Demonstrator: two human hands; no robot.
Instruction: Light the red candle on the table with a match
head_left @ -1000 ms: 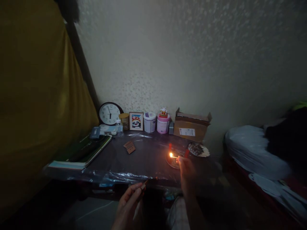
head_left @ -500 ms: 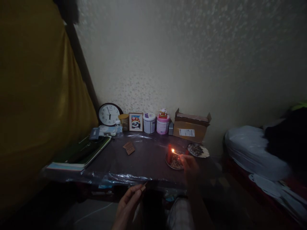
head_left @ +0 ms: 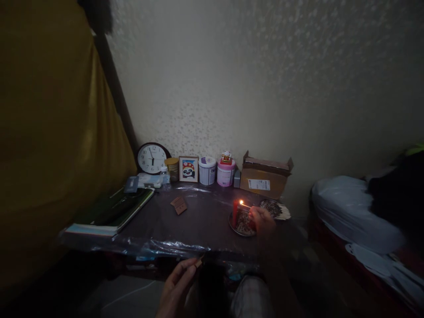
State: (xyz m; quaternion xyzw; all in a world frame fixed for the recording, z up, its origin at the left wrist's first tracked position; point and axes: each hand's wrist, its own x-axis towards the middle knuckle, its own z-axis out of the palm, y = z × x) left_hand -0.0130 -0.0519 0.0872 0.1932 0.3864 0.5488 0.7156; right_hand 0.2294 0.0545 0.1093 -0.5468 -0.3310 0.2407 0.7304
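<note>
My right hand (head_left: 263,219) pinches a lit match (head_left: 246,205), its flame just right of the top of a red candle (head_left: 235,213). The candle stands upright on a round metal plate (head_left: 240,234) strewn with small dark bits. Whether flame and wick touch, I cannot tell. Below the table's front edge, my left hand (head_left: 179,279) is closed on a small brown cardboard piece (head_left: 199,263), mostly covered by the fingers. Beyond the right hand lies a pile of dark-headed matches (head_left: 283,212), partly hidden by that hand.
A folded brown card (head_left: 179,206) lies mid-table on the plastic-covered top (head_left: 198,225). Along the wall stand a clock (head_left: 152,158), a framed panda picture (head_left: 188,169), two tubs (head_left: 207,171) and a cardboard box (head_left: 264,176). Large books (head_left: 112,212) lie at left.
The burning match has risen slightly and moved a little right, its flame now near the height of the candle's top. My left hand has barely shifted.
</note>
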